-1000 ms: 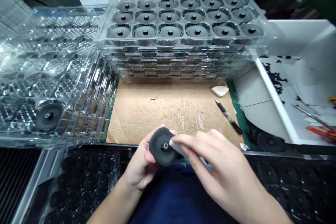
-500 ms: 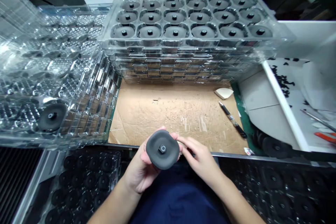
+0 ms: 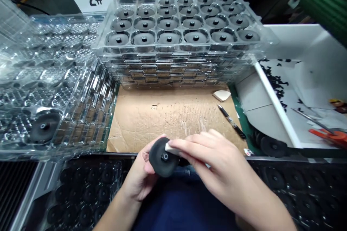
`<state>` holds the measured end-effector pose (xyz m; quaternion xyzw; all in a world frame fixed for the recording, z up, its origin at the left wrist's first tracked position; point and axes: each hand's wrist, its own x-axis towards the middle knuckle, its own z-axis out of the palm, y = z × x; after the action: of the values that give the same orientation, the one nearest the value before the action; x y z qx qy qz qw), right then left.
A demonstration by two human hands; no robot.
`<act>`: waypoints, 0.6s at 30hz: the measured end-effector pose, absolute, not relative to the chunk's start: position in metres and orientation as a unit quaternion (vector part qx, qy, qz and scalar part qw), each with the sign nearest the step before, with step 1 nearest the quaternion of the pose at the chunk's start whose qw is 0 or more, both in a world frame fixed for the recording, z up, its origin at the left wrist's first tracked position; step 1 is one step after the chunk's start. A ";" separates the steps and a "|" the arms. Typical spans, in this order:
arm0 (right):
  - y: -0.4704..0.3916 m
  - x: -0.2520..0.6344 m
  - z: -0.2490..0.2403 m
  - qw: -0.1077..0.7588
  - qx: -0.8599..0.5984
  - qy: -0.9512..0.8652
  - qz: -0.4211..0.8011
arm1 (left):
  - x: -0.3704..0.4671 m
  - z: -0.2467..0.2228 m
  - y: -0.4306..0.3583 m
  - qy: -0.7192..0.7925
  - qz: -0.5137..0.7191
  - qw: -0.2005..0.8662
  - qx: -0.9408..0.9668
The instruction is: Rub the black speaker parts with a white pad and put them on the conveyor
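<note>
My left hand (image 3: 138, 177) grips a round black rubber-looking part (image 3: 159, 166) by its edge, its face with the small central stub turned up toward me. My right hand (image 3: 214, 162) is closed, pinching a small white pad (image 3: 171, 148) between thumb and fingers. The pad touches the upper right of the part's face, just above the stub. Most of the pad is hidden by my fingers. Both hands are over the near edge of the cardboard sheet (image 3: 162, 122).
Stacked clear trays (image 3: 173, 56) of similar black parts stand behind. More clear trays (image 3: 84, 112) stack at left, one part (image 3: 45, 127) on top. A white wedge (image 3: 222, 95) and a pen (image 3: 231, 121) lie on the cardboard. A white bin (image 3: 279, 108) at right holds black scraps and red-handled tool (image 3: 330, 135).
My right hand has moved from the part's right edge onto its face, bringing the white pad into view. The part is tilted differently in my left hand. The camera view has shifted slightly.
</note>
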<state>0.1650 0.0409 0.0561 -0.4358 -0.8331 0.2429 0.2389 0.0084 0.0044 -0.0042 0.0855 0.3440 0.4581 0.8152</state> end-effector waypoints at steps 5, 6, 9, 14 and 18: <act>0.040 0.153 0.048 0.349 -0.415 -0.820 0.184 | 0.012 0.000 0.014 0.346 0.470 0.805 0.108; 0.036 0.150 0.048 0.354 -0.443 -0.804 0.180 | 0.012 -0.001 0.016 0.350 0.487 0.792 0.112; 0.022 0.149 0.047 0.339 -0.487 -0.778 0.206 | 0.013 -0.006 0.018 0.351 0.526 0.767 0.109; 0.017 0.170 0.030 0.351 -0.489 -0.672 0.431 | 0.016 -0.008 0.018 0.351 0.555 0.749 0.082; 0.019 0.187 0.011 0.375 -0.587 -0.589 0.411 | 0.018 -0.004 0.019 0.339 0.554 0.757 0.079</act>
<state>0.1872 0.0192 0.0107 -0.5868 -0.5887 0.4108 0.3747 0.0183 0.0190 -0.0041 0.0789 0.3389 0.5535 0.7567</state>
